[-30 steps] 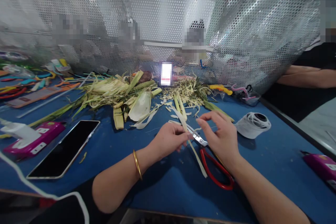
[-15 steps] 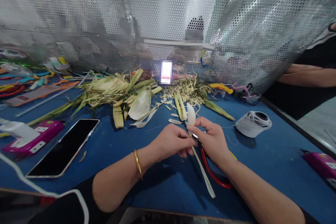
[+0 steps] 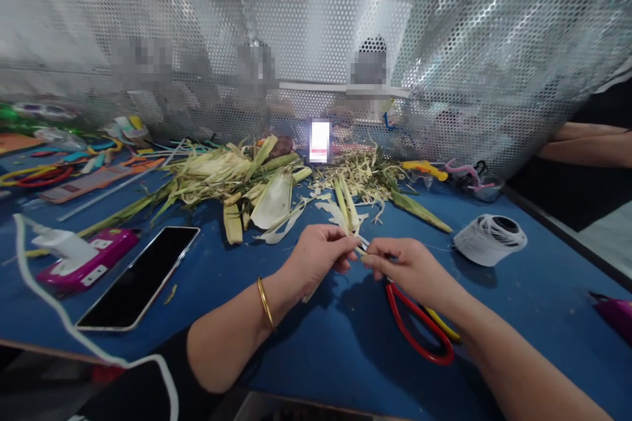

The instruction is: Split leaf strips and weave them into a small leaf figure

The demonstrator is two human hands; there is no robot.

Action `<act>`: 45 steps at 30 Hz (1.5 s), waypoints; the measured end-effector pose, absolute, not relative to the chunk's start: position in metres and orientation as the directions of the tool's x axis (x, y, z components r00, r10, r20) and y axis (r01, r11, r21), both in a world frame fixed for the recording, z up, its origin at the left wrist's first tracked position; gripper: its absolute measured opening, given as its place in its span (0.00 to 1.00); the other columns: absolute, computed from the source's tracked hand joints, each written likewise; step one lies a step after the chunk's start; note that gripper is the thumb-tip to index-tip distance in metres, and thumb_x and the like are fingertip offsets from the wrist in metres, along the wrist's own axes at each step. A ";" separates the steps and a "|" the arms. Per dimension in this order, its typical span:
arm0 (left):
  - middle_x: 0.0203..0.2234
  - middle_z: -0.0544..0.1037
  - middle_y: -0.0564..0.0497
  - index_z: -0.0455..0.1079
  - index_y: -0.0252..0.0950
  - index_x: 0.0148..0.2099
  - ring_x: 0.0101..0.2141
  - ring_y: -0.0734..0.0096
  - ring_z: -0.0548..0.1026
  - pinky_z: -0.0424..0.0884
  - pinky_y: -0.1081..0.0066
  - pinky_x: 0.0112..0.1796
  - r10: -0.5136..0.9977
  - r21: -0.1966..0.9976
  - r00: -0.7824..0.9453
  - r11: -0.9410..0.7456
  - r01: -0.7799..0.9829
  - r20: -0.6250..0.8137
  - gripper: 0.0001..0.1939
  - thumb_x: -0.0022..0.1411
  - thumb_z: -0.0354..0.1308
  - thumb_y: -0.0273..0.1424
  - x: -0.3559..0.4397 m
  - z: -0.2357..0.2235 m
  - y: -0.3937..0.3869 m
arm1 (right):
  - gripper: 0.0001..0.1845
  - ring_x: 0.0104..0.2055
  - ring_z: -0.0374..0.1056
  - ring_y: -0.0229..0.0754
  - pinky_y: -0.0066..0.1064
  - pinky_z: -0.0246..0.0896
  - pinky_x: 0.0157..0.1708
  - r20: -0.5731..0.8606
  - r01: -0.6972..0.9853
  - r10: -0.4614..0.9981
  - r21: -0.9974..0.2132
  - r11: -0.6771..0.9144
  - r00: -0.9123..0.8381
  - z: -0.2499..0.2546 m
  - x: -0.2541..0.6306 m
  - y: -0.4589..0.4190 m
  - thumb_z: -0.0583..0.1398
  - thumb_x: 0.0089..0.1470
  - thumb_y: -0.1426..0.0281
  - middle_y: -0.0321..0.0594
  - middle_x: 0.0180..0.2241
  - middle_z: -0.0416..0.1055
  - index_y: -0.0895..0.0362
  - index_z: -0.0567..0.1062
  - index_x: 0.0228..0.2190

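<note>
Left hand [image 3: 318,255]: just beyond the gold bangle [image 3: 265,303], thumb and index [image 3: 347,247] pinched together
Right hand [image 3: 415,270]: right of the bangle, fingers [image 3: 378,266] curled in a pinch
Forearms [image 3: 224,342]: angled inward, hands nearly meeting

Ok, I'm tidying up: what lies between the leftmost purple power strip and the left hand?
In the head view, a black-screened phone lies between the power strip and the left hand.

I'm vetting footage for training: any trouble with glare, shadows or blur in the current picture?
Head view: the bright rectangle is blown out white; head view: soft shadows darken the table below the left hand and right hand; head view: pixelation hides patches at the mesh.
</note>
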State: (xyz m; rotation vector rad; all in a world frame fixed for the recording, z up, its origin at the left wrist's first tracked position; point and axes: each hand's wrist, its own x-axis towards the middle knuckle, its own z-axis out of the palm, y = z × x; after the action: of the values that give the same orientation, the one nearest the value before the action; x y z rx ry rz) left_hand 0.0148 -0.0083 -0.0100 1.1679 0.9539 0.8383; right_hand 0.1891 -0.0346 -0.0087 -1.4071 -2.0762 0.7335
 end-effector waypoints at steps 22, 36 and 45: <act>0.26 0.80 0.46 0.78 0.30 0.28 0.30 0.73 0.74 0.69 0.74 0.35 0.928 0.932 0.322 0.270 -0.240 -0.186 0.10 0.43 0.69 0.32 0.016 -0.016 -0.003 | 0.15 0.31 0.68 0.40 0.33 0.57 0.38 0.581 0.612 0.465 0.073 0.788 -0.668 -0.021 0.180 -0.034 0.48 0.62 0.79 0.39 0.29 0.75 0.57 0.73 0.39; 0.33 0.81 0.47 0.76 0.33 0.38 0.30 0.71 0.76 0.66 0.76 0.28 0.952 0.994 0.301 0.076 -0.073 -0.051 0.11 0.48 0.64 0.28 0.015 -0.007 -0.006 | 0.11 0.33 0.72 0.40 0.41 0.52 0.54 0.643 0.816 0.697 -0.189 0.546 -0.317 -0.024 0.196 -0.021 0.52 0.62 0.71 0.36 0.31 0.77 0.53 0.74 0.33; 0.30 0.78 0.44 0.76 0.31 0.31 0.29 0.69 0.74 0.70 0.72 0.28 0.945 0.889 0.327 0.128 -0.439 0.025 0.28 0.55 0.53 0.53 0.003 -0.001 0.001 | 0.13 0.34 0.71 0.41 0.42 0.50 0.54 0.723 0.856 0.567 0.066 0.512 -0.395 -0.010 0.204 -0.023 0.50 0.59 0.78 0.37 0.30 0.76 0.54 0.73 0.35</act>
State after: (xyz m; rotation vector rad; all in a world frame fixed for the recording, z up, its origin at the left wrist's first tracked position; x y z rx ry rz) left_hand 0.0028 0.0012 -0.0009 0.9626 0.6557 1.1184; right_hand 0.2044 -0.0225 -0.0103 -1.1566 -2.1088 -0.5782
